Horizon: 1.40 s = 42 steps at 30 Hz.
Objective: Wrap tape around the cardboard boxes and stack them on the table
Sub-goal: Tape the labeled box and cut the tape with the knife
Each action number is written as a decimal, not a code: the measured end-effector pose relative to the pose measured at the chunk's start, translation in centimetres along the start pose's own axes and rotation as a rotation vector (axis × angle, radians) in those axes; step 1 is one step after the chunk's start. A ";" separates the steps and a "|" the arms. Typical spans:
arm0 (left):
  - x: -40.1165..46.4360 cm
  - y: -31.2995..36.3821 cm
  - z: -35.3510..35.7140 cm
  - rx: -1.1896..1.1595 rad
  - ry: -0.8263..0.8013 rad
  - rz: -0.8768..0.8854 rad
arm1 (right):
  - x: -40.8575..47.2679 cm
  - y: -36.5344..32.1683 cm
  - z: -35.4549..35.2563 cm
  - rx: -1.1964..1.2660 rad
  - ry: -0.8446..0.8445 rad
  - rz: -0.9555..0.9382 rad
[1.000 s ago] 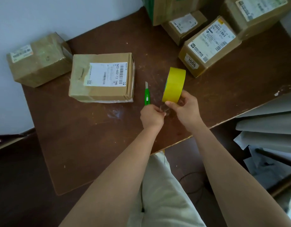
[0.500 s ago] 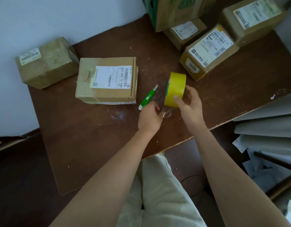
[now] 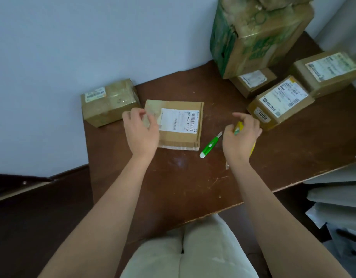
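left hand (image 3: 142,131) over the near-left corner of the flat box (image 3: 179,125), fingers loosely curled and a bit spread, fingertips (image 3: 140,113) at the box's left edge. cannot tell if they actually touch the cardboard or hover just above it. no clear pinch on anything.

right hand (image 3: 241,137) sits over the yellow tape roll (image 3: 238,127), which is mostly hidden under the palm; only a yellow sliver shows between thumb and fingers, plus a bit at the hand's right edge. fingers curled and slightly spread, index tip pointing left. looks like a loose hold on the roll, but cannot tell how firm. a short pale strip shows just below the wrist, too small to identify.

green box cutter (image 3: 210,146) lies on the table (image 3: 173,187) between the two hands, just left of the right thumb, touching neither hand. blade end points up toward the far side.

small taped box (image 3: 109,102) just past the left fingertips, beside the flat box, against the wall.

beyond the right fingers: box marked 1006 (image 3: 281,103) just past the fingertips, then a small labelled box (image 3: 253,81), a bigger labelled box (image 3: 327,73) to the far right, and a tall green-printed carton (image 3: 259,35) at the back.

person's light trousers (image 3: 189,253) at the near table edge.
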<state>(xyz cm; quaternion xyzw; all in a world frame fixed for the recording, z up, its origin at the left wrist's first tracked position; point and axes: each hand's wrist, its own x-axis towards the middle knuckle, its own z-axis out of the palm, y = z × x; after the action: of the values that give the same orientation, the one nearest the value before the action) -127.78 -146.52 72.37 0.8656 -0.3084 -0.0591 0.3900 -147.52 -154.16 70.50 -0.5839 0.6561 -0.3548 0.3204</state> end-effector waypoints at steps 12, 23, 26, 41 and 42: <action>0.3 -4.0 -3.3 -0.104 -0.346 -0.315 | -1.4 -4.8 6.5 -0.102 -0.381 -0.017; 2.7 -5.6 -3.1 0.090 -0.574 0.029 | -4.2 -5.1 10.6 -0.241 -0.629 -0.410; 2.8 -5.9 -3.3 0.085 -0.598 0.103 | -4.1 -5.4 10.6 -0.229 -0.633 -0.377; 2.8 -8.3 -3.6 -0.075 -0.569 0.201 | -4.0 -4.9 10.3 -0.291 -0.773 -0.454; 2.8 -8.4 -3.5 -0.072 -0.554 0.224 | -3.9 -4.8 10.2 -0.294 -0.785 -0.461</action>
<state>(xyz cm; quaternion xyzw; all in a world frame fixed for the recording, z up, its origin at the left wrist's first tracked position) -120.23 -141.68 69.23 0.7627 -0.4946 -0.2605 0.3254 -135.94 -151.53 69.01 -0.8432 0.3822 -0.0730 0.3709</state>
